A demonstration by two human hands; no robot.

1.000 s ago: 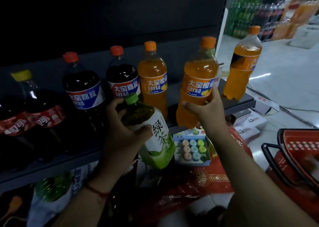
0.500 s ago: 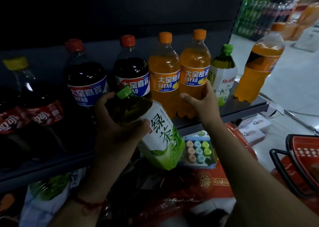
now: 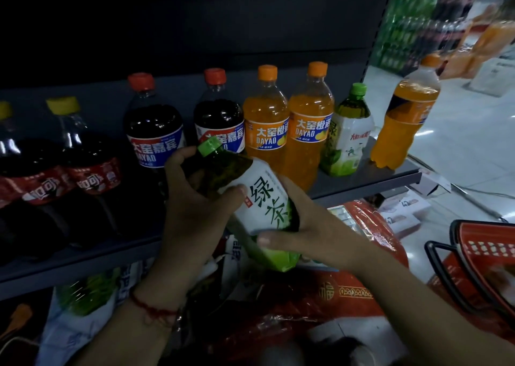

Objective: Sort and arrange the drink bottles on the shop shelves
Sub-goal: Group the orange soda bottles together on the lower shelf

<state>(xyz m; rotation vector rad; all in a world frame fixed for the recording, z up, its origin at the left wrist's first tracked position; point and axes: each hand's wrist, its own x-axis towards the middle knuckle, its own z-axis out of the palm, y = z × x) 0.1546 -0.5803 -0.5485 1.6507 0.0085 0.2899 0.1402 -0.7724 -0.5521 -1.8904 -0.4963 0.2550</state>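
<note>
Both hands are on the green tea bottle (image 3: 259, 207) in front of the shelf (image 3: 362, 187); the left hand (image 3: 195, 212) wraps its upper body just below the neck, thumb pressed on the white label; the right hand (image 3: 309, 232) cups the lower half from the far side, thumb across the base. The bottle is tilted, long axis running diagonally, green cap (image 3: 209, 146) pointing up and to the left toward the shelf's back, base down and to the right, label facing the camera. On the shelf stand two orange soda bottles (image 3: 287, 137) touching side by side, upright; just beside them to the right a second green tea bottle (image 3: 348, 140), upright; further right, apart, another orange bottle (image 3: 404, 120) near the shelf's end; to the left, dark cola bottles (image 3: 156, 131). A red basket (image 3: 479, 257) sits at the right.
</note>
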